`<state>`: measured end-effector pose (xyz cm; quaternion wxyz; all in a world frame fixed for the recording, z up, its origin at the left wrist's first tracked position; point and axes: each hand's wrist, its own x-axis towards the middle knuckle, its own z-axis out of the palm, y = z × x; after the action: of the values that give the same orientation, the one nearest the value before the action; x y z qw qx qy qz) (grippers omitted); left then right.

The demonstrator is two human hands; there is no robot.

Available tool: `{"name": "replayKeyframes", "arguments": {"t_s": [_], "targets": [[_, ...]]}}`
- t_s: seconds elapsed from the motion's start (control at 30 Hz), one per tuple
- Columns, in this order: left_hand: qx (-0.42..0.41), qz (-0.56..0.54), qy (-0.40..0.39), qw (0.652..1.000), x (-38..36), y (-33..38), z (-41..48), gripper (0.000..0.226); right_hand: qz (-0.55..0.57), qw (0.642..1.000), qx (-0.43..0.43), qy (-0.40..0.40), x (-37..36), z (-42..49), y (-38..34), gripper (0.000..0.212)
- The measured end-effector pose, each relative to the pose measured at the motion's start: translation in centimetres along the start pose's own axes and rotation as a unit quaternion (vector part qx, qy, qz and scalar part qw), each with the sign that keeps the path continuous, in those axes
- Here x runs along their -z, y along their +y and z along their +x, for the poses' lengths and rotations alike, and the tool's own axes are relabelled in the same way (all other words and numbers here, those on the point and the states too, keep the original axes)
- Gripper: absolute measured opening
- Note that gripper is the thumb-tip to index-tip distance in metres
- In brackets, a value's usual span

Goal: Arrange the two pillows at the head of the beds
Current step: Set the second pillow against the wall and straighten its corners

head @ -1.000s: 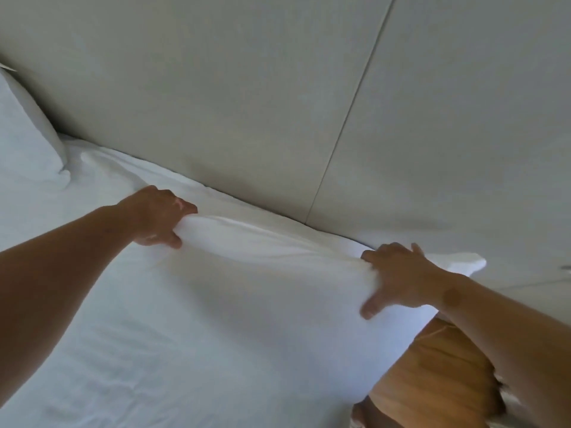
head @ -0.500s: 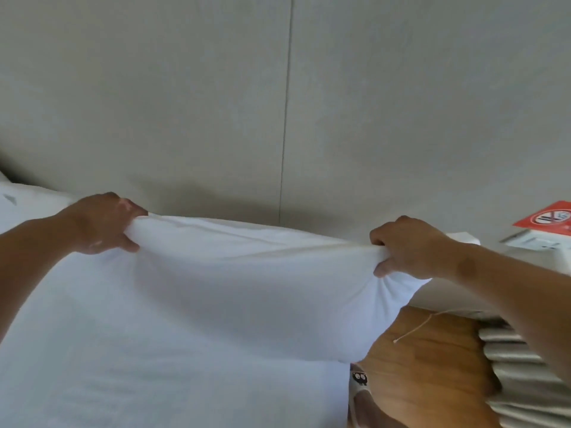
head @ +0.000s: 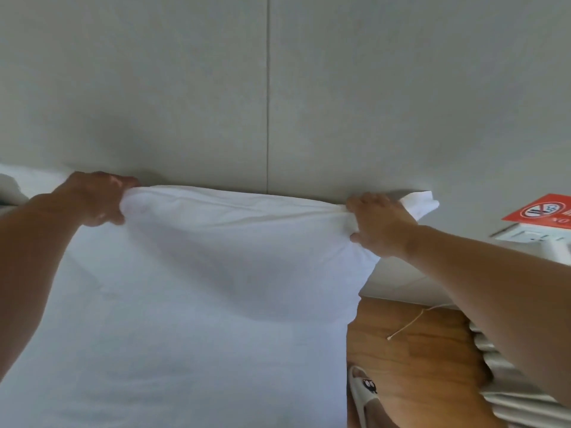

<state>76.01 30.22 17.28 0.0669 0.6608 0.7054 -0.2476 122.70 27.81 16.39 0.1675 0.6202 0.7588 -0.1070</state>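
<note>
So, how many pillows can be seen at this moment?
1 for certain: the pillow held by the left hand and right hand against the headboard. A white shape at the far left edge may be a second.

The plump white fabric pillow [head: 247,242] is rising upright against the grey padded headboard [head: 185,88] (top edge nearly touching), both hands spreading wider toward its corners.

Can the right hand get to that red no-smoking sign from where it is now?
Probably yes, but not freely: the right hand is shut on the pillow corner. The red sign lies just to its right with nothing between them, so it would have to drop its grip first.
</note>
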Motion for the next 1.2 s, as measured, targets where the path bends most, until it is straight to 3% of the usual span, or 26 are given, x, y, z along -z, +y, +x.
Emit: {"name": "replayKeyframes", "arguments": {"t_s": [0.1,0.2,0.27,0.33,0.43,0.63,1.2], "targets": [[0.01,0.019,-0.038,0.999,-0.3,-0.2,1.1,0.095,0.047,0.998,0.009,-0.047,-1.1,0.7,-0.2,0.107],[0.024,0.029,-0.043,0.998,-0.2,-0.1,1.2,0.077,0.037,0.997,0.021,-0.064,-2.3,1.4,-0.2,0.141],[0.018,0.061,-0.021,0.998,-0.4,0.2,1.0,0.053,0.011,0.999,0.013,-0.039,-3.3,1.7,-0.5,0.132],[0.0,0.104,0.012,0.995,-0.5,0.4,0.9,0.04,0.016,1.0,0.001,0.005,-3.8,2.0,-0.6,0.107],[-0.023,0.138,0.037,0.989,0.4,-0.3,0.6,0.033,0.022,0.999,-0.005,0.034,-3.5,2.1,-0.8,0.086],[-0.024,0.106,-0.009,0.994,2.0,-1.9,0.8,0.029,0.026,0.998,-0.003,0.059,-2.1,2.5,-0.9,0.061],[-0.014,-0.003,0.024,1.0,0.2,-2.3,8.4,0.064,0.022,0.996,-0.071,0.038,-3.1,5.4,-1.6,0.058]]}}
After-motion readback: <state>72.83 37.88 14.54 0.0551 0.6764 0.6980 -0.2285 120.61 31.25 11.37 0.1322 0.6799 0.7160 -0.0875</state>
